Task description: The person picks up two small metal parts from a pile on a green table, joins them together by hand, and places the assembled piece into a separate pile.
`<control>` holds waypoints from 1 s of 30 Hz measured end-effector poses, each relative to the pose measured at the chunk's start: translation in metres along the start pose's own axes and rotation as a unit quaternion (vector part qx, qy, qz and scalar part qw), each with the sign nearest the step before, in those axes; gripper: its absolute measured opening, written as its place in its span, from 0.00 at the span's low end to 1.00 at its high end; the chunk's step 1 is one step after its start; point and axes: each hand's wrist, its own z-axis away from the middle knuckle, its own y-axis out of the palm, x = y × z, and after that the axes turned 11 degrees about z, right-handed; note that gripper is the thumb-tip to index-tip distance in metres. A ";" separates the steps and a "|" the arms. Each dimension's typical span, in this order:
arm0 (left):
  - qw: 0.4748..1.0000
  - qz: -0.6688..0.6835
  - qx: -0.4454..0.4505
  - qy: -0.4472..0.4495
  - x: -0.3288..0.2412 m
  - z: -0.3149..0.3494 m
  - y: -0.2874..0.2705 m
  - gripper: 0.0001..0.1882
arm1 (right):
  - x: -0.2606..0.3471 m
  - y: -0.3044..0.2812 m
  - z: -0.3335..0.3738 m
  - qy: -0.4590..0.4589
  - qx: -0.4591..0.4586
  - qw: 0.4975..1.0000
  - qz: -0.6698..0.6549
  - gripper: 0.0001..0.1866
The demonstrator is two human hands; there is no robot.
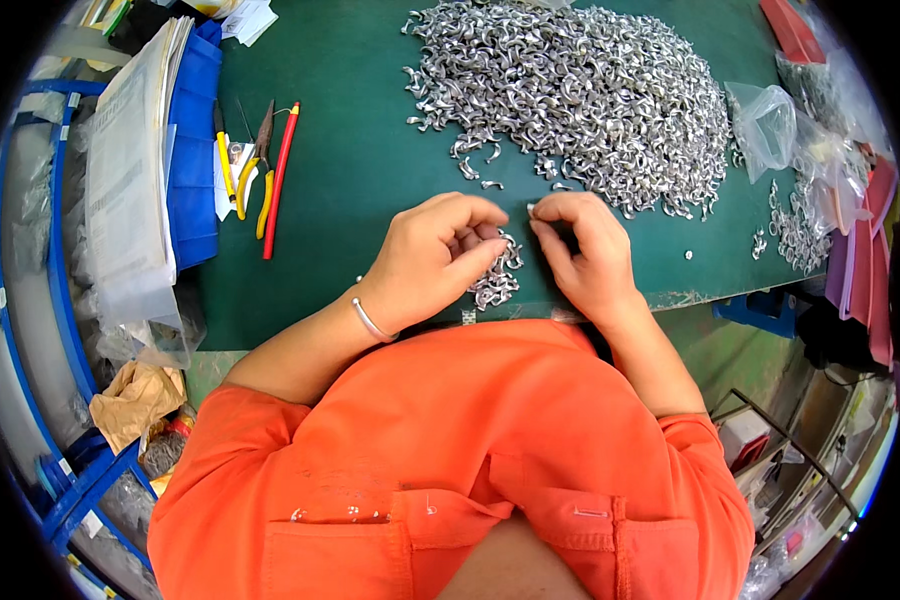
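Both my hands are over the front of a green work table (350, 130), close together with a small gap between their fingertips. My left hand (432, 248), with a silver bangle on the wrist, has its fingers curled and thumb near the index finger; anything between them is hidden. Just beside and partly under it lies a small pile of silvery curved metal pieces (495, 285). My right hand (592, 252) is closed in a pinch; a tiny pale spot shows at its fingertips, too small to name. Beyond the hands spreads a large heap of similar curved metal pieces (580, 100).
At left stand a blue bin (192, 150) with papers against it, yellow-handled pliers (261, 170) and a red pen-like stick (282, 180). Clear plastic bags (765, 125) and another small metal pile (798, 225) lie at right. A blue stool (760, 312) is under the right edge.
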 end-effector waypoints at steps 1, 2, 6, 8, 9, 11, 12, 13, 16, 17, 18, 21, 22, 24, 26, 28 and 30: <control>0.998 0.052 0.001 -0.024 0.000 0.000 0.001 0.10 | 0.006 -0.001 0.001 0.001 -0.004 1.000 -0.031 0.12; 0.994 0.103 0.001 -0.048 0.001 -0.002 0.002 0.10 | 0.011 -0.001 0.001 0.003 -0.008 0.998 -0.062 0.12; 0.978 0.187 0.017 -0.087 0.004 -0.003 0.003 0.09 | 0.020 0.000 -0.001 -0.045 -0.020 0.993 -0.106 0.15; 0.966 0.231 0.014 -0.113 0.000 -0.004 0.002 0.07 | 0.021 -0.002 0.000 0.005 -0.031 0.992 -0.120 0.14; 0.957 0.260 0.008 -0.129 -0.004 -0.005 0.001 0.07 | 0.022 -0.004 0.000 0.029 -0.036 0.991 -0.126 0.14; 0.945 0.295 -0.002 -0.144 -0.005 -0.005 0.000 0.06 | 0.009 -0.006 0.000 0.046 -0.054 0.997 -0.020 0.13; 0.942 0.303 -0.005 -0.142 -0.004 -0.005 -0.001 0.06 | 0.002 -0.008 -0.003 0.035 -0.047 0.997 0.040 0.12; 0.940 0.311 -0.007 -0.140 -0.003 -0.005 -0.001 0.06 | -0.003 -0.009 -0.005 0.023 -0.041 0.994 0.098 0.12; 0.940 0.309 -0.007 -0.147 -0.006 -0.005 -0.001 0.06 | -0.009 -0.006 0.001 0.033 -0.001 0.995 0.092 0.11; 0.939 0.311 -0.006 -0.146 -0.006 -0.005 0.000 0.06 | -0.008 -0.006 0.003 0.035 0.013 0.996 0.081 0.11; 0.939 0.313 -0.007 -0.146 -0.006 -0.005 -0.001 0.06 | -0.006 -0.004 0.004 0.037 0.008 0.996 0.075 0.11; 0.936 0.317 -0.003 -0.151 -0.005 -0.004 -0.002 0.06 | 0.001 -0.002 0.007 0.071 -0.029 0.997 -0.029 0.11; 0.935 0.319 -0.001 -0.154 -0.005 -0.004 -0.002 0.06 | 0.006 -0.001 0.008 0.118 -0.029 0.986 -0.118 0.10; 0.968 0.243 -0.001 -0.062 0.003 0.000 0.002 0.06 | 0.021 0.002 0.007 0.161 -0.030 0.956 -0.241 0.10; 0.985 0.170 0.010 0.014 0.008 0.000 0.004 0.06 | 0.027 0.008 0.007 0.176 -0.037 0.930 -0.320 0.10; 0.992 0.099 0.024 0.073 0.007 -0.001 0.004 0.07 | 0.023 0.008 0.007 0.119 -0.042 0.955 -0.268 0.09; 0.994 0.074 0.033 0.075 0.006 -0.003 0.004 0.08 | 0.023 -0.005 0.000 0.050 -0.038 0.989 -0.135 0.10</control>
